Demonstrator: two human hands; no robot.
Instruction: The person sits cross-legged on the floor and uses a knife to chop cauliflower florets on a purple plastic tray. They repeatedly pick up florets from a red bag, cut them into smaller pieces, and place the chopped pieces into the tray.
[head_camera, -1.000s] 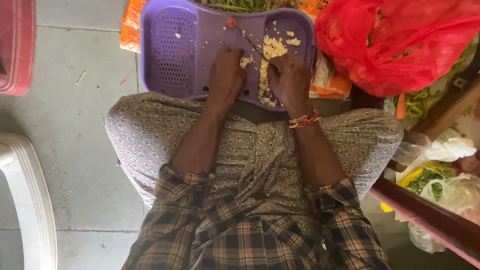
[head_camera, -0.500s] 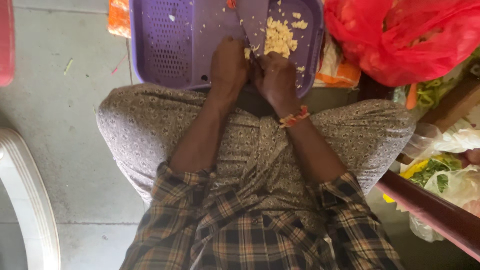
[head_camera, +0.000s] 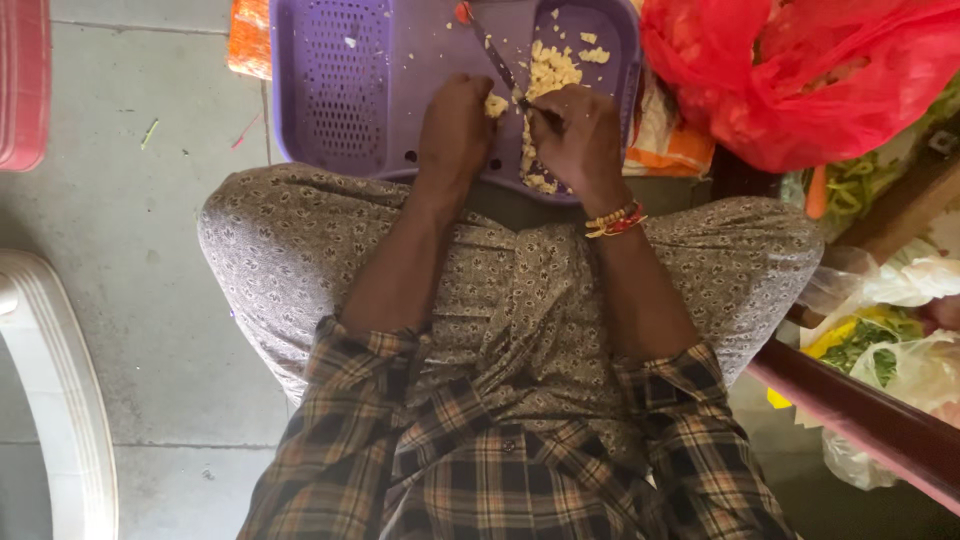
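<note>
Hands, two of them, work over one purple tray (head_camera: 340, 110) that rests at the person's knees. One left hand (head_camera: 455, 125) is curled shut, pinching one pale yellow piece (head_camera: 496, 104) at its fingertips. One right hand (head_camera: 580, 135) is closed around one knife (head_camera: 497, 58), whose blade points up across the tray. One heap of pale chopped bits (head_camera: 548, 70) lies on the tray's smooth half, just beside the blade. One red plastic bag (head_camera: 800, 70) sits to the right, near the tray.
</note>
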